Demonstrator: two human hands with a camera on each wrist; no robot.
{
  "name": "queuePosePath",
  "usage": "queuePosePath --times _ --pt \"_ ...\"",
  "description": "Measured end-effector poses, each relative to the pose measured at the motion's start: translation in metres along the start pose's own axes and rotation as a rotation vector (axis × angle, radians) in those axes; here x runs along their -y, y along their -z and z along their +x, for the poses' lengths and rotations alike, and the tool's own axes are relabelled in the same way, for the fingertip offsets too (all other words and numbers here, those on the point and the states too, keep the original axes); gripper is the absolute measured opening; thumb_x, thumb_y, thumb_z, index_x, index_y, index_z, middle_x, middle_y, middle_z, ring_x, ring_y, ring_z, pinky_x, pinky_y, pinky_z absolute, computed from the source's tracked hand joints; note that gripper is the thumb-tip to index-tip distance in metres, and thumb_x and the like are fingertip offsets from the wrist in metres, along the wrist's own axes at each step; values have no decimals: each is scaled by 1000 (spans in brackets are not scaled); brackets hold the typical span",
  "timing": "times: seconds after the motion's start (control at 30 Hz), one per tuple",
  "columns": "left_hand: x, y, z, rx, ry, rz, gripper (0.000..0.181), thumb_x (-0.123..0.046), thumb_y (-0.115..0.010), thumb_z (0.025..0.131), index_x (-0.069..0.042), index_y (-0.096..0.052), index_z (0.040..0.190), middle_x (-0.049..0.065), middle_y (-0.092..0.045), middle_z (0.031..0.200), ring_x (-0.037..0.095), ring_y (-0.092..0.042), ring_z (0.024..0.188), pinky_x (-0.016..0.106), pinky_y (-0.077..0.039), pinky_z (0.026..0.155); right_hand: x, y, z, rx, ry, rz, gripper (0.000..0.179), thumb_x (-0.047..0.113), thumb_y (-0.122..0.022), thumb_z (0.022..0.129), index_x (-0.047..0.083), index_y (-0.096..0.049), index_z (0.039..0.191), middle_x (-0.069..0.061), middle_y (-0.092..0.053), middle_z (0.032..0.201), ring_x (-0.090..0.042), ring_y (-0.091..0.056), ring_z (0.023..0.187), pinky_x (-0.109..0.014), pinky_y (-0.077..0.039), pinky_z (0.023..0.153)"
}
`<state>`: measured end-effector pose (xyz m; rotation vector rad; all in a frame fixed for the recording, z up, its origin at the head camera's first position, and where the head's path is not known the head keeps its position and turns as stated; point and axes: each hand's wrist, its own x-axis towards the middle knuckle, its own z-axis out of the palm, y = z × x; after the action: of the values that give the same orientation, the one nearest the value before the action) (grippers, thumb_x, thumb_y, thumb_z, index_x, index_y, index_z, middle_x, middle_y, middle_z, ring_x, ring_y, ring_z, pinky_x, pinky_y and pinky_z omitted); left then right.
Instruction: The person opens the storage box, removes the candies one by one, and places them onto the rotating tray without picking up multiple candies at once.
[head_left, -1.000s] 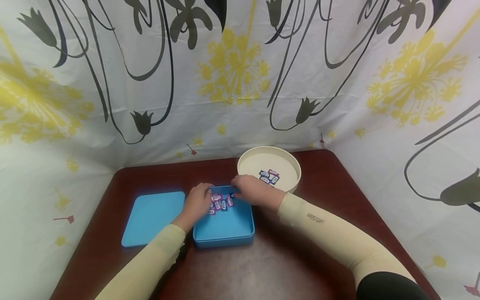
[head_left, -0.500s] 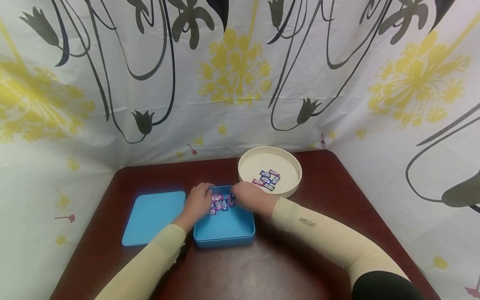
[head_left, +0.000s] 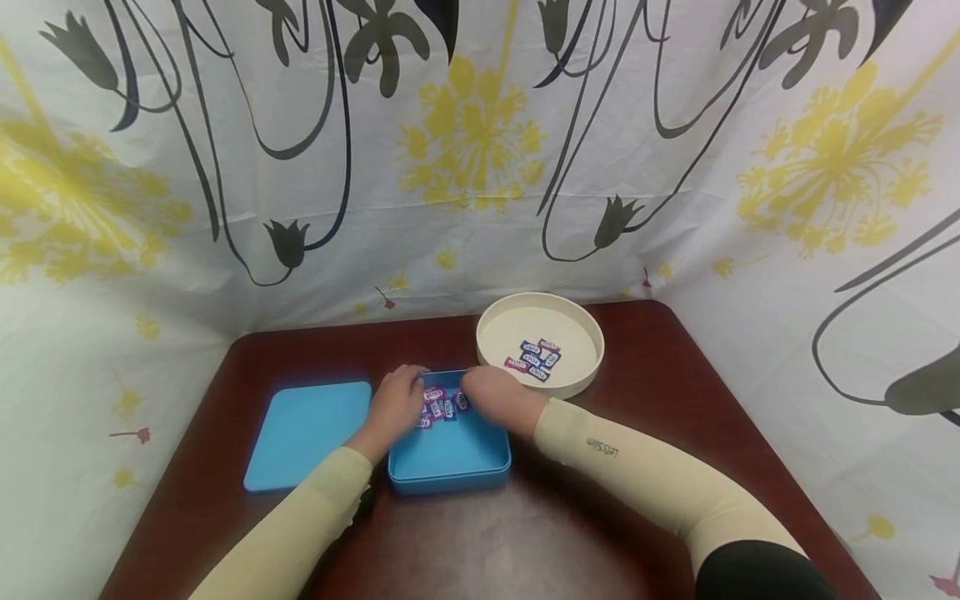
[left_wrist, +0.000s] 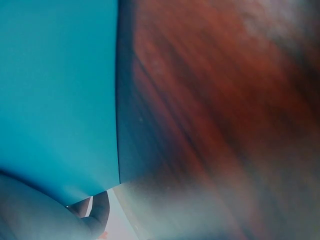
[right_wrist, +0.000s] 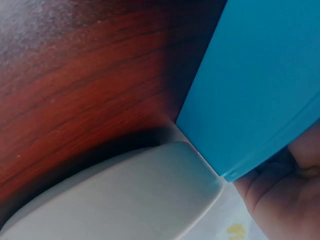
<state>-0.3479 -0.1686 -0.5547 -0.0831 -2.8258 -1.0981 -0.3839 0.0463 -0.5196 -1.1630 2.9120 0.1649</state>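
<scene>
The left hand grips the left wall of the blue box near its back corner, with fingers bent around the rim. At the box's back right corner, the right hand reaches in over the rim. Its fingers point down and inward, and I cannot tell whether they pinch anything. Several small flat wrapped pieces, pink and navy with white lettering, lie inside between the hands. In the right wrist view, the right palm is curled beyond the blue box wall.
A round cream tray stands behind the box to the right, close to its corner. Several similar wrapped pieces lie in it. The flat blue lid is left of the box, on the dark red-brown table. Patterned fabric hangs behind.
The right hand has lowered and its wrist has shifted left, uncovering more pieces in the tray. A navy piece by its fingertips is now hidden. The left hand stays put.
</scene>
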Motion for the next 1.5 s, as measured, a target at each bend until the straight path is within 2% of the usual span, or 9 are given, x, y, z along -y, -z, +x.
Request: queuePosePath --times 0.43,0.73,0.83,1.07,1.3,1.5 --pt "-1 2 1 5 9 5 39 -26 -57 116 -12 -65 151 10 -66 145 33 -60 136 58 -56 111 1 1 2 20 15 14 19 17 -72 109 12 -76 127 -7 -78 118 -24 -74 109 -37 -60 104" --pt "1 0 0 3 14 9 37 -27 -57 116 -13 -66 148 10 -66 144 33 -60 135 58 -55 112 1 -4 8 37 -9 0 16 21 -73 109 14 -77 122 -4 -78 110 -21 -74 100 -35 -63 96" --pt "0 1 0 3 9 12 36 -27 -56 116 -13 -67 148 10 -66 144 33 -60 135 58 -55 112 0 -5 9 42 -4 27 16 21 -71 109 13 -77 122 -4 -78 110 -21 -74 99 -36 -63 96" --pt "-4 2 0 1 12 7 36 -26 -56 116 -13 -67 148 10 -66 144 33 -60 135 58 -55 112 -6 -5 11 60 15 110 20 23 -80 103 14 -79 121 -2 -78 106 -19 -72 95 -34 -63 95" --pt "-1 1 0 7 14 2 37 -27 -55 117 -13 -66 149 9 -66 145 33 -60 135 59 -55 112 -8 -7 9 49 13 178 19 24 -82 102 14 -79 119 -1 -77 102 -16 -70 91 -32 -62 92" --pt "-1 0 0 6 20 2 37 -28 -57 116 -14 -66 149 10 -66 146 33 -60 136 58 -55 112 -8 -8 10 35 4 196 18 23 -84 101 15 -81 116 0 -77 97 -15 -69 85 -31 -63 89"
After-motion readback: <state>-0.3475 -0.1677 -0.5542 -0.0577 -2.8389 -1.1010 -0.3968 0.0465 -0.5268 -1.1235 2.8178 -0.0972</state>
